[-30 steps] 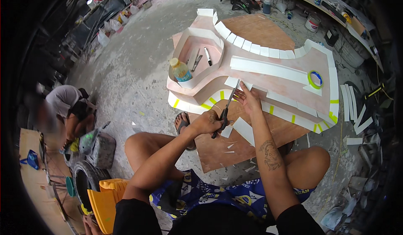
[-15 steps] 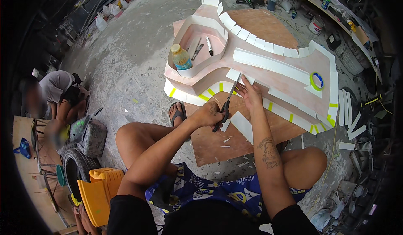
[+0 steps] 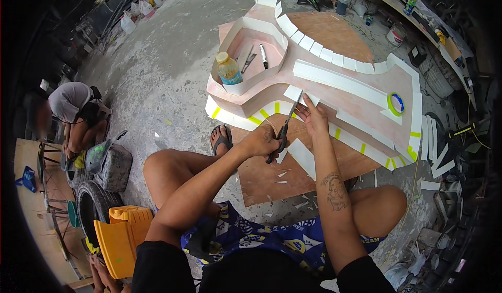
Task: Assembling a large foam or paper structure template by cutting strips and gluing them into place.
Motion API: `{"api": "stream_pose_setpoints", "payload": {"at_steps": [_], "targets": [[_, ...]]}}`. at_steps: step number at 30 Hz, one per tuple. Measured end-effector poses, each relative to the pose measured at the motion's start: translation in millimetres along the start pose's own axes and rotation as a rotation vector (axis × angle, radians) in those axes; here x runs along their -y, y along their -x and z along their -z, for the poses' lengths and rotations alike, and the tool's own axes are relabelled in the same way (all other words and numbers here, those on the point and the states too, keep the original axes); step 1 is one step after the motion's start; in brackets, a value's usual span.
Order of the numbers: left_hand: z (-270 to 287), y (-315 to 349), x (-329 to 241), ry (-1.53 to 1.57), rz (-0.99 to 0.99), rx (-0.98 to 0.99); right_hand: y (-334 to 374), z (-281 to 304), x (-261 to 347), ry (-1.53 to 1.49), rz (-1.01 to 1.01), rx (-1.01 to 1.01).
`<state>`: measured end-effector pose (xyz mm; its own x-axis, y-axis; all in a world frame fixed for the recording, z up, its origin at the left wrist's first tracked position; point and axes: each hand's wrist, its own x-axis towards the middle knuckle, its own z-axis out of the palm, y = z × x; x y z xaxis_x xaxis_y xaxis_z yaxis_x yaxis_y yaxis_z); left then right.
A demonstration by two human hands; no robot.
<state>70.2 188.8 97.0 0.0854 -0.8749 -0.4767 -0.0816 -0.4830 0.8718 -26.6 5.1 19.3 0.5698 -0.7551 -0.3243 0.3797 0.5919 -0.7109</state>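
My left hand [image 3: 263, 142] is closed around the black handles of a pair of scissors [image 3: 291, 116], whose blades point up and away from me. The blades lie against a small white card strip [image 3: 296, 93]. My right hand [image 3: 315, 119] pinches that strip, its fingers just right of the blades. Both hands are above the near edge of a large pinkish board form [image 3: 266, 97] edged with white card tabs and yellow tape. On the brown board [image 3: 261, 180] below lie a white card sheet [image 3: 302, 158] and small offcuts.
A bottle [image 3: 228, 70], a marker [image 3: 263, 56] and a blade-like tool stand or lie in the form's walled recess. A tape roll [image 3: 396, 104] rests at its right. White strips [image 3: 430, 138] lie on the floor. At left are a crouching person [image 3: 78, 110], tires and a yellow chair-like piece [image 3: 123, 240].
My view has shifted slightly. Both hands keep their grip on the scissors and the card strip, with little visible movement. The person at left has bent lower.
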Motion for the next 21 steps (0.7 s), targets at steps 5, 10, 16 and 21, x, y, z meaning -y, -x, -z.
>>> {"api": "stream_pose_setpoints", "payload": {"at_steps": [5, 10, 16, 21], "targets": [[1.2, 1.9, -6.2, -0.023, 0.003, -0.032, 0.6, -3.6, 0.9, 0.008, -0.008, 0.002], [2.9, -3.8, -1.8, -0.034, 0.009, -0.039, -1.7, -2.2, 1.7, 0.028, -0.011, -0.017], [0.8, -1.2, -2.5, -0.02, -0.022, -0.069, -0.4, -2.6, 0.5, 0.049, -0.024, -0.003], [-3.8, 0.9, -8.3, -0.141, 0.009, -0.127, -2.6, -0.3, 0.4, 0.022, -0.031, -0.015]]}}
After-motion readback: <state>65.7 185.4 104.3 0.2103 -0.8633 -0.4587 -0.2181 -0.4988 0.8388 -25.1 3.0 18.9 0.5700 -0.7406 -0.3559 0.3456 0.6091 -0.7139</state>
